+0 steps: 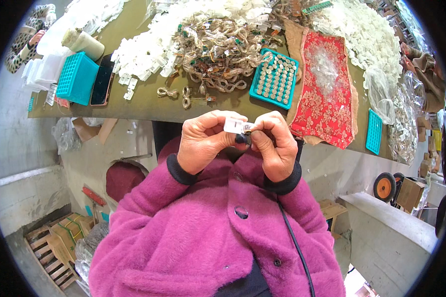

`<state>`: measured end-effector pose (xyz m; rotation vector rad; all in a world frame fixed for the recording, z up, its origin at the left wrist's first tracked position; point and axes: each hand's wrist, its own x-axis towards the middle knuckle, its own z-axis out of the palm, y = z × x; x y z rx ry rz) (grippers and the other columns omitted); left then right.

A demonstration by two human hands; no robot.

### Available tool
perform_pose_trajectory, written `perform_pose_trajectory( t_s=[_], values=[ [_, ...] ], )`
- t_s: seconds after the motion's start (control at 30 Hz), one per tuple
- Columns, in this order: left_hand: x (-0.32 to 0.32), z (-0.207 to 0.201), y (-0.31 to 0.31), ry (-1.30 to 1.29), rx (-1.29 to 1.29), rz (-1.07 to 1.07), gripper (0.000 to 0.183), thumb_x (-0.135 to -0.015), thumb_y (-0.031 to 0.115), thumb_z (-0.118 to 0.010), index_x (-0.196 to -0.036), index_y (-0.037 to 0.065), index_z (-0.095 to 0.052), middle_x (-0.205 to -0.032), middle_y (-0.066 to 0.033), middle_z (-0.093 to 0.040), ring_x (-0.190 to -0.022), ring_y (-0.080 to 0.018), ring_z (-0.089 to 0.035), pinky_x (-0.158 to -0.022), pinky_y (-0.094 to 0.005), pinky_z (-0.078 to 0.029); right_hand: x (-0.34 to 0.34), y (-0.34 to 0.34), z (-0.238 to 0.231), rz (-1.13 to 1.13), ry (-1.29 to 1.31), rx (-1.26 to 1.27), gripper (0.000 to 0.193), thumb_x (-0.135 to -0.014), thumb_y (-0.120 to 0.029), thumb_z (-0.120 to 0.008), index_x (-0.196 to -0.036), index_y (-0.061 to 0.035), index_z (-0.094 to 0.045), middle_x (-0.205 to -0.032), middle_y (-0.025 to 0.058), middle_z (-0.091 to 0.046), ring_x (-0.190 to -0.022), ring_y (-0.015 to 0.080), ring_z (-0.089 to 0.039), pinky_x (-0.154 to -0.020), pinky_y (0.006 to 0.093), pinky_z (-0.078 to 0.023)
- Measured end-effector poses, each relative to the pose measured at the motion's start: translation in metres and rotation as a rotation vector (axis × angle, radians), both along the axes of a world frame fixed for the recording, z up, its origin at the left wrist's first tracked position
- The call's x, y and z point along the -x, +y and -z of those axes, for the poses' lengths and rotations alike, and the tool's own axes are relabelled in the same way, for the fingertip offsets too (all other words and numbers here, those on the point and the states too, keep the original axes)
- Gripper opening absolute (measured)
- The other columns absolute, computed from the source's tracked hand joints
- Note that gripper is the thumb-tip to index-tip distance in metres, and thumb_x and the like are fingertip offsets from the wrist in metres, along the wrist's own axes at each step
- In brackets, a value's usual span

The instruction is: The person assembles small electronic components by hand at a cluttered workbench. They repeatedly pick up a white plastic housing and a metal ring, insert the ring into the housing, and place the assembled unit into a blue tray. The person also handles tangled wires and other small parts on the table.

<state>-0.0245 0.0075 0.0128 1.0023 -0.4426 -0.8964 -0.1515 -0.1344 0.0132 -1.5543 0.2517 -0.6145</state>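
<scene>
Above the table's front edge, my left hand [199, 142] pinches a small white plastic casing [232, 125] between thumb and fingers. The thumb and forefinger of my right hand [277, 146] are closed at the casing's right end, on a tiny part that the fingertips mostly hide. A small black piece [242, 138] shows between the two thumbs; what it is I cannot tell. Just beyond my hands lies a large heap of bundled brown cords [210, 59] with small green boards among them. A teal tray [270, 102] holding rows of round silvery pieces stands beyond my right hand.
White plastic pieces [139, 57] are heaped along the back. A red floral cloth [329, 111] lies right of the tray, with a smaller teal tray [374, 132] at the table's right edge. On the left are stacked teal trays [78, 79], a phone [102, 81] and another person's hand [37, 37].
</scene>
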Motion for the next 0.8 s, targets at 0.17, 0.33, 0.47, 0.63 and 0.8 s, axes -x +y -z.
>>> perform_pose_trajectory(
  t_s=[0.17, 0.33, 0.47, 0.63, 0.8],
  values=[
    [0.004, 0.000, -0.006, -0.034, -0.002, -0.027, 0.031, -0.091, -0.003, -0.074, -0.121, -0.004, -0.067, -0.105, -0.0127, -0.074, -0.089, -0.0206, -0.074, -0.079, -0.0342, -0.065, -0.003, 0.001, 0.005, 0.095, -0.040, 0.219, 0.014, -0.092, 0.007, -0.068, -0.104, 0.0005, -0.065, -0.097, 0.0092, -0.058, -0.078, 0.0172, -0.063, -0.066, 0.0285, -0.052],
    [0.007, -0.001, -0.009, -0.092, -0.006, -0.024, 0.030, -0.092, -0.004, -0.073, -0.121, -0.004, -0.068, -0.105, -0.0124, -0.074, -0.090, -0.0202, -0.074, -0.078, -0.0332, -0.065, -0.004, -0.003, 0.006, 0.163, -0.131, 0.578, 0.022, -0.088, 0.006, -0.073, -0.109, -0.0002, -0.070, -0.098, 0.0132, -0.061, -0.081, 0.0258, -0.066, -0.071, 0.0329, -0.056],
    [0.004, -0.002, -0.010, 0.127, -0.060, -0.010, 0.031, -0.092, -0.004, -0.072, -0.122, -0.003, -0.068, -0.107, -0.0144, -0.075, -0.090, -0.0208, -0.074, -0.075, -0.0329, -0.065, -0.001, -0.001, 0.006, 0.220, -0.073, 0.375, 0.022, -0.086, 0.007, -0.074, -0.106, 0.0007, -0.069, -0.098, 0.0145, -0.064, -0.082, 0.0266, -0.068, -0.070, 0.0348, -0.056],
    [0.000, -0.001, -0.010, 0.229, -0.057, 0.016, 0.032, -0.091, -0.004, -0.072, -0.123, -0.003, -0.067, -0.107, -0.0145, -0.075, -0.090, -0.0207, -0.074, -0.075, -0.0335, -0.065, 0.001, -0.006, 0.008, 0.251, -0.094, 0.614, 0.025, -0.084, 0.007, -0.076, -0.106, 0.0009, -0.066, -0.093, 0.0155, -0.065, -0.080, 0.0296, -0.068, -0.068, 0.0358, -0.056],
    [0.007, 0.000, -0.012, 0.069, -0.074, -0.003, 0.032, -0.088, -0.005, -0.076, -0.120, -0.003, -0.069, -0.107, -0.0110, -0.074, -0.091, -0.0191, -0.073, -0.078, -0.0315, -0.064, 0.005, -0.004, 0.008, 0.229, -0.023, 0.501, 0.019, -0.085, 0.009, -0.069, -0.100, -0.0003, -0.061, -0.095, 0.0099, -0.060, -0.076, 0.0149, -0.061, -0.066, 0.0280, -0.051]
  ],
)
